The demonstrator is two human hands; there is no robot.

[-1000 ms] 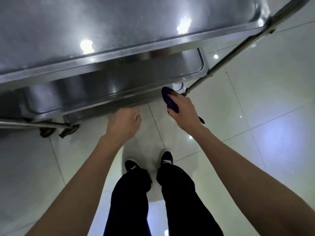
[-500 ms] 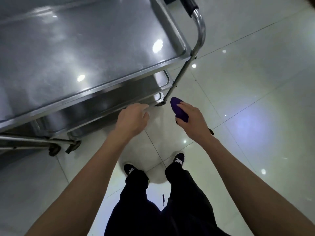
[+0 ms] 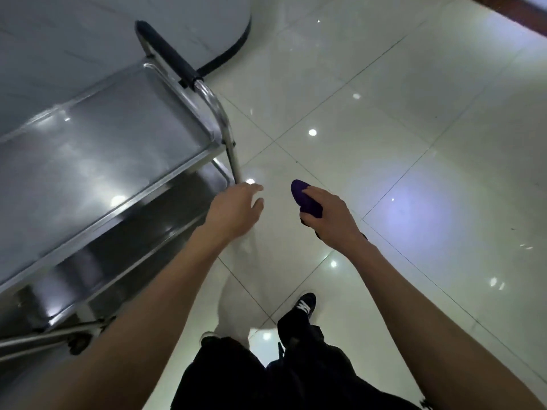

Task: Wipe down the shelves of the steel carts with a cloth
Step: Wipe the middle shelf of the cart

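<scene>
- Cart (image 3: 97, 161) sits on the left of the view, steel, with its top shelf (image 3: 88, 155) catching a bunch of ceiling-light glare.
- Lower shelf (image 3: 124, 247) peeks out underneath the top one, darker and mostly in shadow.
- Handle (image 3: 168, 51) at the cart's far end has a black grip, and the steel tube bends down from it into a post (image 3: 232, 155) at the near corner.
- Cloth (image 3: 305, 198) is purple and bunched up in the right hand (image 3: 328, 217) — fingers curled round it, one rounded end poking out past the fingertips. It's out over the floor, not touching the cart at all.
- Left hand (image 3: 236, 208) holds nothing, fingers loose and a bit spread, hovering just beside the bottom of the post. Can't tell if a fingertip actually touches the steel — it's blurry there.
- Floor (image 3: 414, 143) is glossy pale tile with thin dark grout lines and light spots reflected all over.
- Shoe (image 3: 305, 304) is black with white laces, with dark trousers (image 3: 266, 377) at the bottom of the view.
- Caster (image 3: 78, 344) shows at the cart's lower left corner, pretty dim.
</scene>
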